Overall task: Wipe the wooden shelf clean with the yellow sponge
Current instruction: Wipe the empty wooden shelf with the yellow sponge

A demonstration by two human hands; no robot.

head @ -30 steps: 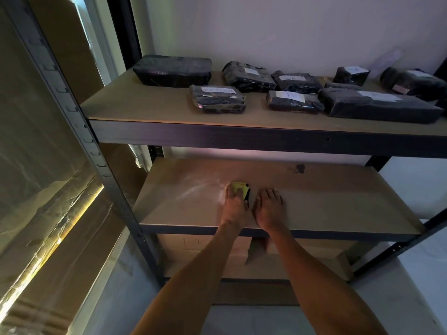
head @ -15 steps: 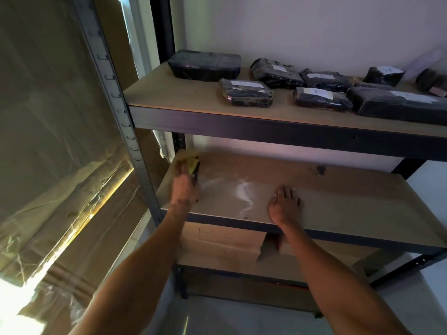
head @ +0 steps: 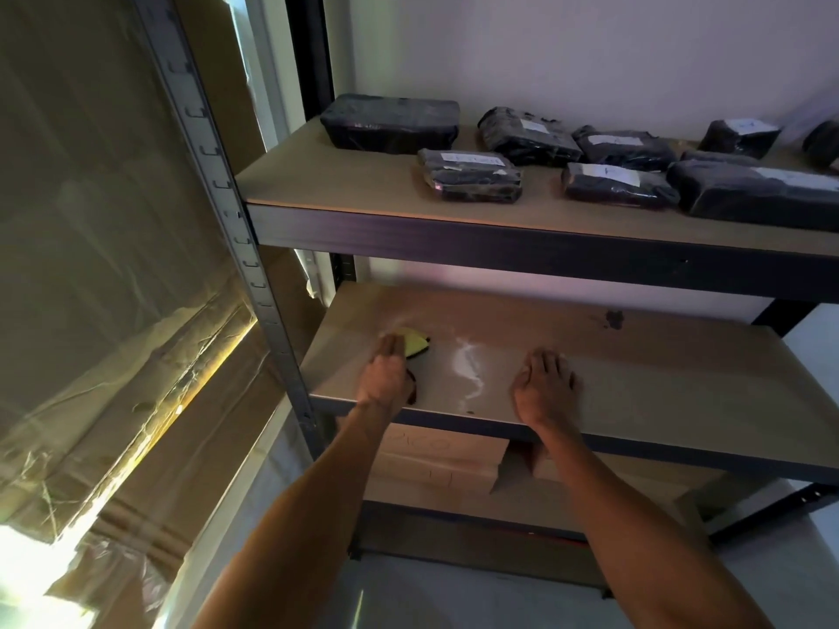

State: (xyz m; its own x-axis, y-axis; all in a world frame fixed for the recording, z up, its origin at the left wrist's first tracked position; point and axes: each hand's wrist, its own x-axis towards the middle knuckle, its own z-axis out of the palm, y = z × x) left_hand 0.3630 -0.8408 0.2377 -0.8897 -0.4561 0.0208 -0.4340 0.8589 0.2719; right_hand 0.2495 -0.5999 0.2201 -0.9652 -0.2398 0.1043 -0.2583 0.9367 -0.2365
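Observation:
The wooden shelf (head: pixel 658 379) is the middle board of a metal rack. My left hand (head: pixel 386 374) presses the yellow sponge (head: pixel 415 345) flat on the shelf's left part, the sponge's yellow tip poking out past the fingers. A white wet streak (head: pixel 467 370) runs front to back just right of the sponge. My right hand (head: pixel 545 388) lies flat on the board near its front edge, fingers spread, holding nothing. A small dark stain (head: pixel 614 318) marks the board towards the back right.
The upper shelf (head: pixel 363 183) carries several black wrapped parcels (head: pixel 470 174). A grey slotted upright (head: pixel 218 174) stands at the left front corner. Plastic-wrapped cardboard (head: pixel 91 311) leans at the left. Cardboard boxes (head: pixel 436 465) sit below the wiped board.
My left hand with the sponge swept from the shelf's middle to its far left back corner, then came back towards the front and right. My right hand stayed planted.

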